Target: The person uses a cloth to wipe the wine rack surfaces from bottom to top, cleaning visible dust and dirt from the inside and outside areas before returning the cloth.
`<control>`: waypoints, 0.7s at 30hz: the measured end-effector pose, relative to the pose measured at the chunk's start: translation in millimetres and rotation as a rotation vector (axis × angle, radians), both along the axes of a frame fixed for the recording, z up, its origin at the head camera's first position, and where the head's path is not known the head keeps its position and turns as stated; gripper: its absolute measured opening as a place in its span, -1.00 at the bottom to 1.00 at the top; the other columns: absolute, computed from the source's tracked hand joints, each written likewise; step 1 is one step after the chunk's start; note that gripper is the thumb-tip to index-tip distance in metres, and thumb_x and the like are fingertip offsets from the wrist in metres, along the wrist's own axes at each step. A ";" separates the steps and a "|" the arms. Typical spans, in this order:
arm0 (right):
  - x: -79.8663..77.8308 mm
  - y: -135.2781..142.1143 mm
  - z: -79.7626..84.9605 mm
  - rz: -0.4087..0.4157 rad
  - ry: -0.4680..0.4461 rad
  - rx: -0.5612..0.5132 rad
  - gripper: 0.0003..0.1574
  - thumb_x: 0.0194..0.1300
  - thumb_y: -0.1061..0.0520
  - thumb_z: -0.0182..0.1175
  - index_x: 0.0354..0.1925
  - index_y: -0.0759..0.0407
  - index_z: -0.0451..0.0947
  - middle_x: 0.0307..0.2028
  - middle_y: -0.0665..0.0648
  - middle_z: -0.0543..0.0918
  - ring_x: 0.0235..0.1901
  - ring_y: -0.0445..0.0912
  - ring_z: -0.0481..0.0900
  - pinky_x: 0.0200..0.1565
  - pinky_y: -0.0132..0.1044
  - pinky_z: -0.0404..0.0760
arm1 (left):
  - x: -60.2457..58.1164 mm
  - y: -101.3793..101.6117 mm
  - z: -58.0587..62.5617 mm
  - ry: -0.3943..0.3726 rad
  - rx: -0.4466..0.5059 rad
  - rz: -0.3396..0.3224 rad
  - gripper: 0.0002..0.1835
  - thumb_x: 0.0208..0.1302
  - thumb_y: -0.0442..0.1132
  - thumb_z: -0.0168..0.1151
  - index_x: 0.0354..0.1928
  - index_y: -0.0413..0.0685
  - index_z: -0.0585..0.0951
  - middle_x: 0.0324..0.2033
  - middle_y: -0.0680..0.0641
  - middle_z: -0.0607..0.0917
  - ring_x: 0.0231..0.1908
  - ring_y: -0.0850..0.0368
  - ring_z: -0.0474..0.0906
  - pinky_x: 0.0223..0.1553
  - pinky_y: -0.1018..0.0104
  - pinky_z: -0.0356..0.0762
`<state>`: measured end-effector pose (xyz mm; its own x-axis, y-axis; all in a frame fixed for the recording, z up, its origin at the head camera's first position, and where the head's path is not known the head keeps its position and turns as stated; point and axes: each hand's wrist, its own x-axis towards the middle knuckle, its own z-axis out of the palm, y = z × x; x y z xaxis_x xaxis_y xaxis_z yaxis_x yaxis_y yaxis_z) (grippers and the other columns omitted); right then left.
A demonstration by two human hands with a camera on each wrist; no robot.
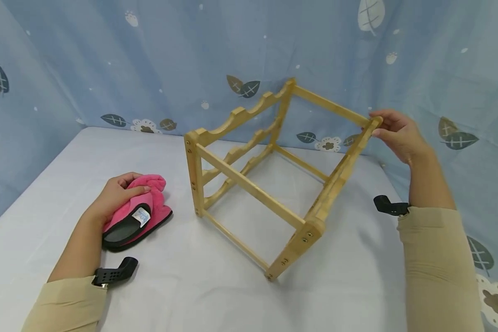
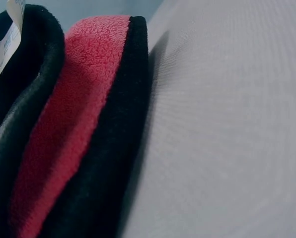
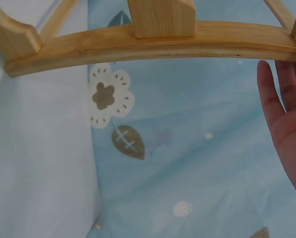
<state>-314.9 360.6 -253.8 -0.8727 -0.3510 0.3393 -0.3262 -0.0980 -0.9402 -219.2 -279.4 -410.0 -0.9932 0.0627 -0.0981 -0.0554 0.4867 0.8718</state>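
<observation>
My left hand (image 1: 114, 198) grips a pink plush bundle (image 1: 161, 200) with black edging and a white label, at the left of the table. Its exact kind is unclear; it has two rounded, layered ends. The left wrist view shows its pink fabric (image 2: 78, 89) and black rim close up against the white surface. At the upper right corner of a light wooden rack (image 1: 253, 191) with scalloped rails, my right hand (image 1: 400, 136) pinches the frame between thumb and fingers. In the right wrist view, the fingers of this hand (image 3: 292, 119) reach up behind a rail (image 3: 88, 47).
A white cloth (image 1: 157, 295) covers the table. Blue curtain fabric (image 1: 170, 55) with leaf and flower prints hangs behind and at both sides. Each wrist wears a black camera mount, the left one (image 1: 116, 272) above the cloth and the right one (image 1: 390, 206) near the sleeve.
</observation>
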 end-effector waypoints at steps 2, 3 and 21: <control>4.7 2.3 -2.3 0.026 0.047 -0.014 -0.56 0.20 0.62 -0.05 0.01 0.42 0.49 -0.18 0.16 0.64 -0.17 -0.10 0.64 -0.10 -0.43 0.57 | 0.1 -0.7 -0.4 -0.003 0.007 -0.003 -0.62 0.27 0.09 0.16 0.04 0.11 0.46 -0.25 0.33 0.53 -0.17 0.29 0.39 -0.25 0.49 0.47; 7.2 4.0 -3.5 0.034 0.061 -0.028 -0.55 0.19 0.64 -0.06 0.00 0.43 0.50 -0.19 0.17 0.64 -0.18 -0.10 0.64 -0.11 -0.43 0.58 | 0.1 -0.8 -0.6 -0.005 0.010 -0.003 -0.62 0.27 0.09 0.16 0.04 0.12 0.47 -0.25 0.34 0.53 -0.17 0.29 0.39 -0.25 0.49 0.48; 48.7 11.3 -27.9 0.012 0.315 -0.283 -0.54 -0.03 0.71 0.12 -0.07 0.79 0.32 -0.27 0.33 0.57 -0.29 0.06 0.65 -0.20 -0.29 0.64 | 0.3 0.3 -1.7 0.010 0.041 -0.005 -0.68 0.27 0.05 0.18 -0.01 0.13 0.50 -0.27 0.31 0.55 -0.22 0.31 0.41 -0.27 0.50 0.48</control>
<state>-266.3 371.9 -281.7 -0.7075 -0.2156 0.6731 -0.5903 -0.3435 -0.7305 -219.0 -279.1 -411.7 -0.9938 0.0711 -0.0859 -0.0448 0.4510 0.8914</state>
